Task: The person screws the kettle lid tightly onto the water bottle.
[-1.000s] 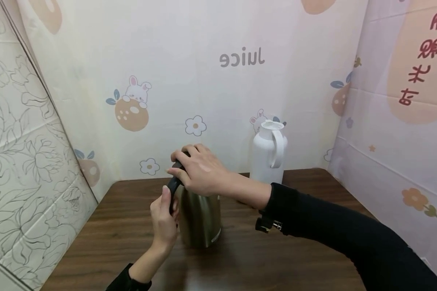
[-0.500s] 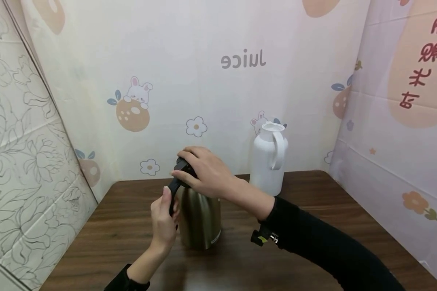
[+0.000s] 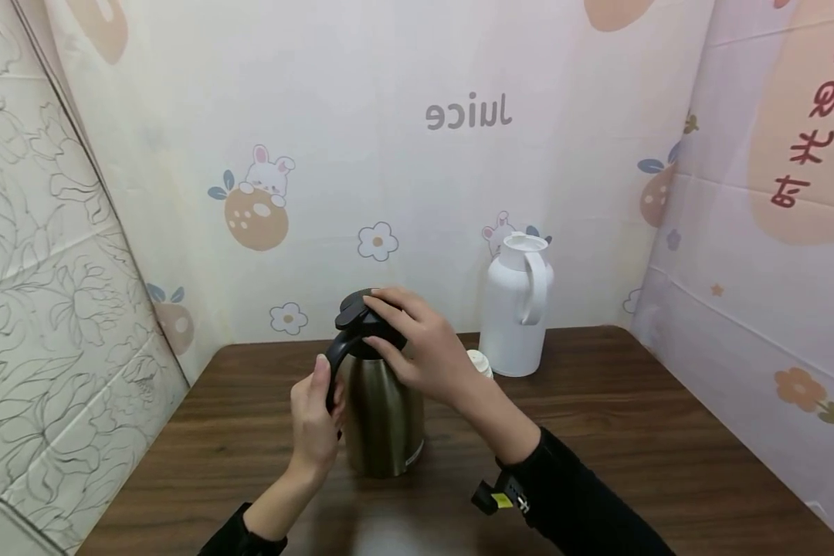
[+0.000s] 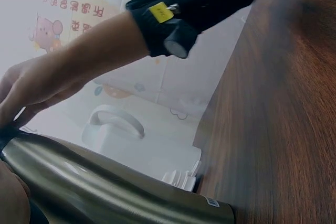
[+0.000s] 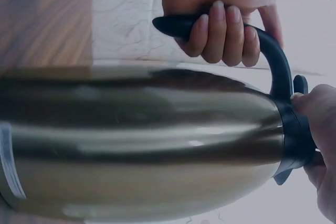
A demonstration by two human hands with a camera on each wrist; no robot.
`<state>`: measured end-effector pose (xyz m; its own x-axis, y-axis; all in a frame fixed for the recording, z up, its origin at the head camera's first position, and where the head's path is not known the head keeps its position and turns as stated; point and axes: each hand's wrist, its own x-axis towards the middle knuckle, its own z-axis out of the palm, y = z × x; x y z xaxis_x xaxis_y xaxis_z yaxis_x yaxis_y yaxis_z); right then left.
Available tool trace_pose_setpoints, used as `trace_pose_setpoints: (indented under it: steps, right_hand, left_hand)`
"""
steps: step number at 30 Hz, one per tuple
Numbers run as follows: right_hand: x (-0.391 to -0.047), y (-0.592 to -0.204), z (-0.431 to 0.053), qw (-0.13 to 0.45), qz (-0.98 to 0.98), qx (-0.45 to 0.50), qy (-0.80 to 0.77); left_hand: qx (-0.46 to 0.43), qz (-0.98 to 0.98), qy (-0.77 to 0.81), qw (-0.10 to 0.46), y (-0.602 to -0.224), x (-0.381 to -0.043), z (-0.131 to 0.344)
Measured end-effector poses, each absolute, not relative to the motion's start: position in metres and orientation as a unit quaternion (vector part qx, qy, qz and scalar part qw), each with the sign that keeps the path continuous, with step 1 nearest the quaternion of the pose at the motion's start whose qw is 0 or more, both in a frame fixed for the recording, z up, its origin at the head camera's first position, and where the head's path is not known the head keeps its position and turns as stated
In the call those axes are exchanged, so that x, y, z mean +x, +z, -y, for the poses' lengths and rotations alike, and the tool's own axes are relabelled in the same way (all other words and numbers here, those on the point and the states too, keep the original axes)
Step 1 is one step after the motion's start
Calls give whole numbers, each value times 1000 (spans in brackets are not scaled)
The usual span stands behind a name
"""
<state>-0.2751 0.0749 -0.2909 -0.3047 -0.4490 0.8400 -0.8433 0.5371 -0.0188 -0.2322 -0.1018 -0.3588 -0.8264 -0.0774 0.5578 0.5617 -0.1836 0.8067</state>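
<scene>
A brushed gold metal thermos jug (image 3: 382,421) with a black top stands upright on the wooden table. My left hand (image 3: 314,413) grips its black handle (image 3: 336,355), fingers curled round it, as the right wrist view also shows. My right hand (image 3: 427,347) holds the black lid (image 3: 354,305) from the right, thumb on the near side and fingers over the top. The lid sits on the jug's neck, its lever towards the handle. In the left wrist view, the jug's body (image 4: 105,187) lies across the lower left, and my right hand reaches to its top.
A white jug (image 3: 514,316) with a handle and an uncovered mouth stands at the back right. A small white ridged piece (image 3: 480,362) lies beside it, partly hidden by my right hand. Printed cloth walls (image 3: 320,154) close off the back and sides.
My right hand has turned and slid rightward over the lid, and its forearm has swung lower. More of the black lid and the white ridged piece now show. The left hand keeps its grip.
</scene>
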Motion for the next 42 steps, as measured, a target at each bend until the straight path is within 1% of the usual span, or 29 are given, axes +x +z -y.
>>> trace_pose_setpoints:
  steps: [5,8,15,20,25,32,42]
  right_hand:
    - [-272,-302,-79,436,758,402,271]
    - [-271,-304,-81,440,753,402,280]
    - [-272,-307,-85,416,766,406,274]
    - [-276,-310,-86,401,774,406,274]
    - [-278,-311,-86,389,785,400,268]
    - [-278,-320,-100,375,796,388,275]
    - [-286,-362,-159,301,851,328,278]
  left_hand:
    - [-214,598,-746,199,-359,-233,100]
    - [-226,593,-750,184,-359,-233,97]
    - [-242,592,-750,169,-362,-226,89]
    - [-275,594,-738,163,-364,-223,81]
    - [-308,595,-719,186,-367,-225,78]
    - [-307,609,-696,226,-370,-226,75]
    - [-278,621,-675,287,-374,-233,77]
